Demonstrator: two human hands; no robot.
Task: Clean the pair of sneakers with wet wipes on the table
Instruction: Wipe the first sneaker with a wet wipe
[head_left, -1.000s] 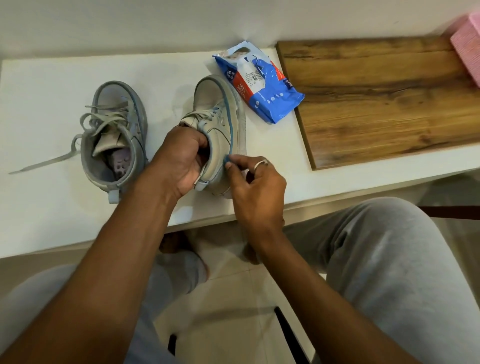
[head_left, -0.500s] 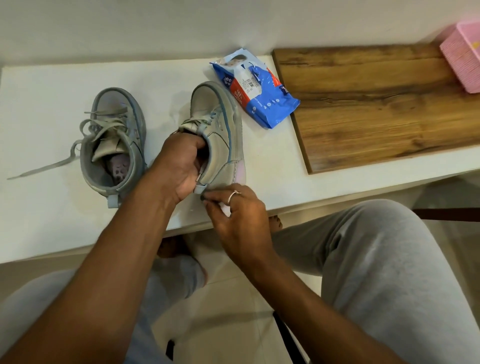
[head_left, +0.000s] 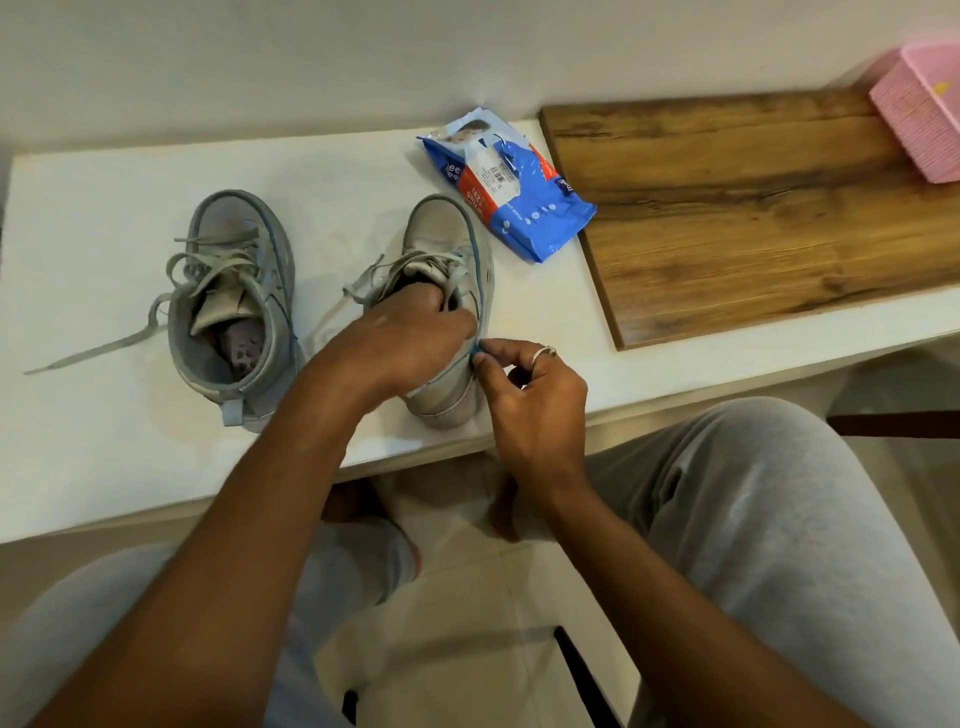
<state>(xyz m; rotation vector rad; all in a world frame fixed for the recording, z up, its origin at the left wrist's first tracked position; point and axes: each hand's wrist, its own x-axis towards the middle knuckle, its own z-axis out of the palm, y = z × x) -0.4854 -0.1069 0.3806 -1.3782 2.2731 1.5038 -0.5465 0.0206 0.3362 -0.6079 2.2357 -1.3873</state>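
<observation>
Pale wall at the back, white worktop (head_left: 104, 467) running below it, with grey-trousered knees and floor in the foreground.

Held sneaker (head_left: 441, 234): upright near the front edge of the worktop, toe toward the wall, heel toward the person.

Left hand (head_left: 410, 332): pushed into the opening, fingers (head_left: 441, 304) curled over the collar and gripping it.

Right hand (head_left: 530, 384): ringed, fingers (head_left: 498, 351) curled, thumb and forefinger pinching at the blue trim (head_left: 480, 312) on the sneaker's outer side. Cannot tell whether a wipe sits between them.

Handling, as judged: light and easy to lift. Upper probably soft and yielding under pressure, sole rim stiffer. Likely to tip or skid under a sideways rub unless braced from inside, so best held at the collar or heel, as at present. Possibly slick once damp.

Second sneaker (head_left: 234, 312): upright, well to the left, tongue pulled up, one loose lace (head_left: 93, 353) trailing across the worktop.

Pack of wet wipes (head_left: 511, 187): just beyond the held sneaker's toe, one corner lying over the edge of the wooden board (head_left: 753, 208).

Pink box (head_left: 924, 109): on the board's far right corner, well apart.

Likeliest snags: the dangling laces and the pack crowding the toe.
</observation>
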